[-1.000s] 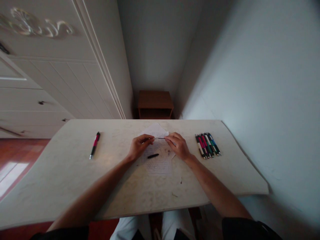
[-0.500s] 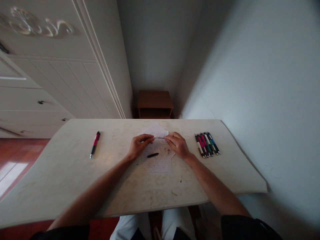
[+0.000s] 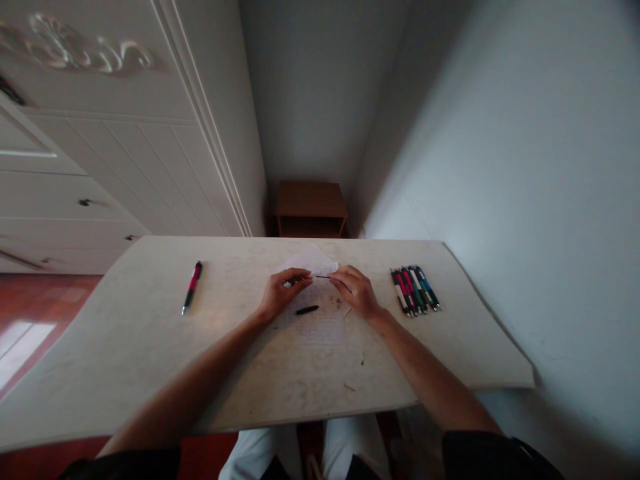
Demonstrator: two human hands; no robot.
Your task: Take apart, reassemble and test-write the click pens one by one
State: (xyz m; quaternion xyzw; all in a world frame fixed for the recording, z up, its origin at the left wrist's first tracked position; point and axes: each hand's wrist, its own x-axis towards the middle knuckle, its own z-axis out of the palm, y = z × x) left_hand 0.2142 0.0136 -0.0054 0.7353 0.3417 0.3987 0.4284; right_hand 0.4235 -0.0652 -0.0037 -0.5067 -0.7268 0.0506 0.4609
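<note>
Over the sheets of paper, my right hand [image 3: 356, 291] pinches one end of a thin dark stick that looks like a pen refill [image 3: 322, 277]. Its other end points at the fingertips of my left hand [image 3: 286, 291]. Those fingers are pinched together too, around something small and pale that I cannot make out. Just below the hands, a short black pen barrel part [image 3: 307, 310] lies on the written paper [image 3: 320, 333].
A red and black pen [image 3: 192, 288] lies by itself on the left of the pale table [image 3: 150, 347]. At the right, several pens [image 3: 414, 291] form a side-by-side row. Small bits of debris [image 3: 349, 387] dot the near side. A wall [image 3: 525, 200] borders the right edge.
Both hands stay over the paper with the refill between them. The left fingers have shifted very slightly. The whole view has moved a little; the pens and black part lie as before.
</note>
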